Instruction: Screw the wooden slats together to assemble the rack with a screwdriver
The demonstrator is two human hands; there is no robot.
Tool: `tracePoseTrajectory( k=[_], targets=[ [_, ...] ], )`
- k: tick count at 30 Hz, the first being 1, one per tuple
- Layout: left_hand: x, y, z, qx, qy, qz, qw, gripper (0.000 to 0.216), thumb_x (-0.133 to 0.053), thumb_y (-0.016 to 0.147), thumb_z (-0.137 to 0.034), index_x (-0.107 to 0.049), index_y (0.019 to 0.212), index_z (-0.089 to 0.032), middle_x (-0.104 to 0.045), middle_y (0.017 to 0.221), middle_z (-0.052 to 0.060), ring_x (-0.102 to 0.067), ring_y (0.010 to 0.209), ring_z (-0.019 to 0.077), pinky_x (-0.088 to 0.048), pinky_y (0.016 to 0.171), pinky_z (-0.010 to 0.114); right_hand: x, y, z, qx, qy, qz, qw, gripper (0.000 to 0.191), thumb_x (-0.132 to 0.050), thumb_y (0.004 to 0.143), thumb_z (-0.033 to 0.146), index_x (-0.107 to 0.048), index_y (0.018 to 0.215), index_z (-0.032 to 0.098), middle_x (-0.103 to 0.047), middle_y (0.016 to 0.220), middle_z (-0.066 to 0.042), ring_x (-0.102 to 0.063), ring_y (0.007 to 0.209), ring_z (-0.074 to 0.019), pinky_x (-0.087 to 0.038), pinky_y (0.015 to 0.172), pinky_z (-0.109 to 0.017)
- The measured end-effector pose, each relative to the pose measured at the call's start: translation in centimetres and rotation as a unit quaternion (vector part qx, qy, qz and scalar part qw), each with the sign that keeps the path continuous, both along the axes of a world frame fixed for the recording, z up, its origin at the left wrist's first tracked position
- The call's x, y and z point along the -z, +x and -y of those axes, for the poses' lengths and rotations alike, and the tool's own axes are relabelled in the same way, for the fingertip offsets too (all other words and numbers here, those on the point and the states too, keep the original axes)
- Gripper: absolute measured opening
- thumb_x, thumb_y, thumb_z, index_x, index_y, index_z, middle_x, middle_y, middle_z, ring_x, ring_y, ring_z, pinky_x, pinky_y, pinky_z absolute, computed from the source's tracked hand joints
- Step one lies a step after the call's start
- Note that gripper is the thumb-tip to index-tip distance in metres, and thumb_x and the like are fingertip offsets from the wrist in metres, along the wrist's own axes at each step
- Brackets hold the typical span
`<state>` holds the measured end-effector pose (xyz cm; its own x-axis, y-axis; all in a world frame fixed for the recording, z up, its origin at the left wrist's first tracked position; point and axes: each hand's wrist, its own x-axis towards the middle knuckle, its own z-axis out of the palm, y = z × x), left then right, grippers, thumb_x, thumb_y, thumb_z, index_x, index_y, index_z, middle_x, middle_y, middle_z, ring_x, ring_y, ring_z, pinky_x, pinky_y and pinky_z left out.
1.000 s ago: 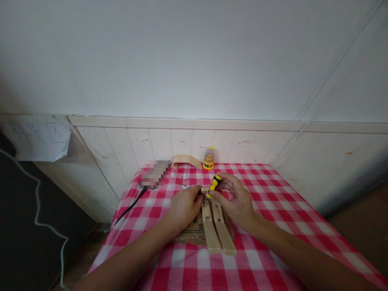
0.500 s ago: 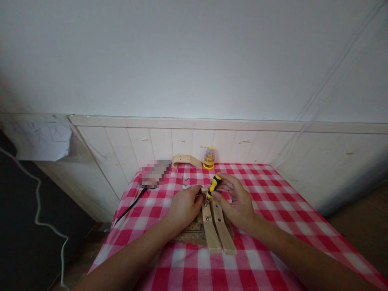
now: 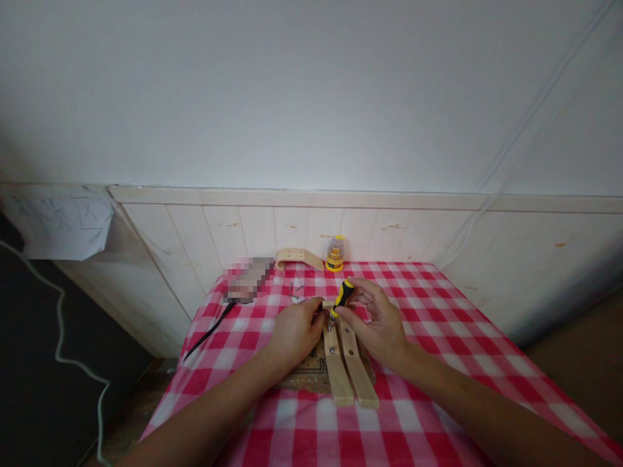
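My right hand (image 3: 379,321) is closed round a small yellow-and-black screwdriver (image 3: 342,298), its tip pointing down at the far end of two pale wooden slats (image 3: 348,363) that lie side by side on the red-and-white checked tablecloth (image 3: 438,337). My left hand (image 3: 294,331) has its fingers pinched at the same far end of the slats, right beside the screwdriver tip; what it pinches is too small to name. A patterned flat board (image 3: 306,373) lies under the slats.
Loose screws (image 3: 296,290) lie beyond my left hand. A curved wooden piece (image 3: 298,257) and a small yellow-based bit holder (image 3: 335,254) stand at the table's far edge by the panelled wall. A blurred-out object (image 3: 248,280) with a black cable (image 3: 209,332) sits far left.
Almost nothing differs; my right hand and the screwdriver have shifted very slightly, and both hands stay at the far end of the slats.
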<state>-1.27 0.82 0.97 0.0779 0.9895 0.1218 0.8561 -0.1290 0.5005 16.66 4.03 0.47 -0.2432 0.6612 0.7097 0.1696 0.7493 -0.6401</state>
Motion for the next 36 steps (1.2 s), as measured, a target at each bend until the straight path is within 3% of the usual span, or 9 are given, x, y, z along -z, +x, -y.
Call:
tracePoseTrajectory(
  k=[36],
  targets=[
    [-0.35, 0.14, 0.23, 0.001, -0.007, 0.008, 1.0, 0.027, -0.044, 0.097, -0.035, -0.066, 0.107, -0.024, -0.075, 0.092, 0.007, -0.071, 0.087, 0.0212, -0.045, 0.071, 0.026, 0.39, -0.15, 0.0, 0.017, 0.001, -0.053, 0.998, 0.054, -0.071, 0.086, 0.015, -0.051, 0.134, 0.031, -0.07, 0.11, -0.005, -0.07, 0.095, -0.0188, -0.061, 0.082, -0.033]
  ],
)
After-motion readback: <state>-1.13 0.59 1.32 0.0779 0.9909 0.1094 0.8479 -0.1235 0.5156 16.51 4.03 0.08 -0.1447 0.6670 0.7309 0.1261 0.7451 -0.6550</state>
